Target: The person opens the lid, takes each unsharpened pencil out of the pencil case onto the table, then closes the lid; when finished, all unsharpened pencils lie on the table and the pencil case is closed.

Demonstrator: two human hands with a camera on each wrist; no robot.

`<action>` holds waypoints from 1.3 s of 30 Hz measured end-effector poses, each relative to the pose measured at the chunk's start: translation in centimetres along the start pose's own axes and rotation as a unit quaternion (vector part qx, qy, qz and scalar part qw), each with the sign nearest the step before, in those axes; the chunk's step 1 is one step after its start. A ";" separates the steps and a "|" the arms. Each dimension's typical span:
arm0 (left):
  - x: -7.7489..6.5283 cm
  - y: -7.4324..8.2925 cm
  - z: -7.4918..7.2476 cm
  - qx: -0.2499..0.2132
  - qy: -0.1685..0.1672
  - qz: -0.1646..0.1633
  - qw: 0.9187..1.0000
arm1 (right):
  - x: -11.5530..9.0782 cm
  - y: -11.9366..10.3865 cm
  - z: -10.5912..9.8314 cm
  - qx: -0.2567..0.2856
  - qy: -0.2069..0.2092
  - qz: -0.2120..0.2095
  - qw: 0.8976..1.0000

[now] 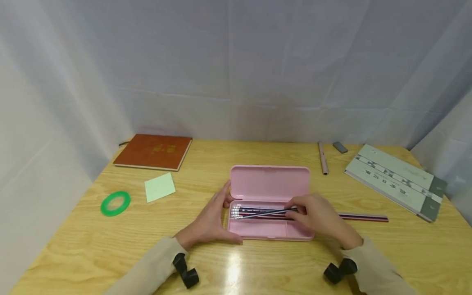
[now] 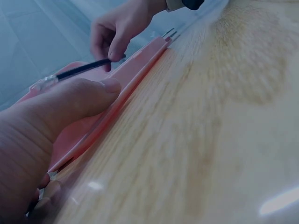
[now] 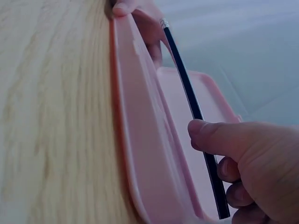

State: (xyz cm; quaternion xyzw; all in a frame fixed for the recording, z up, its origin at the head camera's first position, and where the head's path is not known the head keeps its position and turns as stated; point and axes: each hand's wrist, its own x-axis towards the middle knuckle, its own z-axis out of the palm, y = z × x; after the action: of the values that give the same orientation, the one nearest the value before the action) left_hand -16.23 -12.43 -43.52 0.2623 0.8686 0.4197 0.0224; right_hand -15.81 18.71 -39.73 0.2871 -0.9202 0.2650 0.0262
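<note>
The yellow wood-grain table fills the lower head view. The opened pink rectangular pencil case sits at its centre, lid raised. The left hand, thumb and fingers spread wide, rests around the case's left end. The right hand, over the case's right half, is narrowed to a pinch. Slim dark pencils with silvery ferrules lie inside. One slim black pencil is held in the pinch, tilted.
</note>
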 end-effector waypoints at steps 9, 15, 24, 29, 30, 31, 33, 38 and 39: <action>0.1 0.2 -0.1 0.006 -0.002 -0.009 1.000 | -5.5 3.8 -2.9 -0.009 0.066 0.024 0.998; 0.1 -0.1 -0.1 0.012 -0.003 -0.011 1.000 | -10.5 7.4 -4.6 -0.034 0.092 0.086 0.991; 0.2 -0.1 -0.2 0.006 0.000 -0.006 1.000 | -13.3 9.7 -5.3 -0.004 0.076 0.093 0.993; 0.2 -0.1 0.0 0.005 0.002 0.001 1.000 | -12.7 9.6 -5.2 -0.017 0.086 0.083 0.993; 0.2 -0.1 0.0 0.005 0.002 0.002 1.000 | -12.5 9.6 -5.1 -0.022 0.089 0.080 0.993; 0.2 -0.1 0.0 0.004 0.003 0.002 1.000 | -12.3 9.6 -5.0 -0.026 0.093 0.074 0.993; 0.2 -0.1 0.1 0.005 0.003 0.001 1.000 | -11.7 9.5 -4.8 -0.035 0.097 0.068 0.992; 0.2 -0.1 0.1 0.007 0.007 0.000 1.000 | -9.8 8.5 -4.3 -0.022 0.079 0.064 0.995; 0.2 -0.1 0.1 0.006 0.007 -0.001 1.000 | -9.3 8.1 -4.2 -0.015 0.071 0.062 0.995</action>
State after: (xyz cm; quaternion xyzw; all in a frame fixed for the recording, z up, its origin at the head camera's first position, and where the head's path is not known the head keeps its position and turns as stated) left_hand -16.44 -12.28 -43.63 0.2590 0.8714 0.4164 0.0150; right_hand -12.87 31.28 -41.84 0.2091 -0.9359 0.2721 0.0792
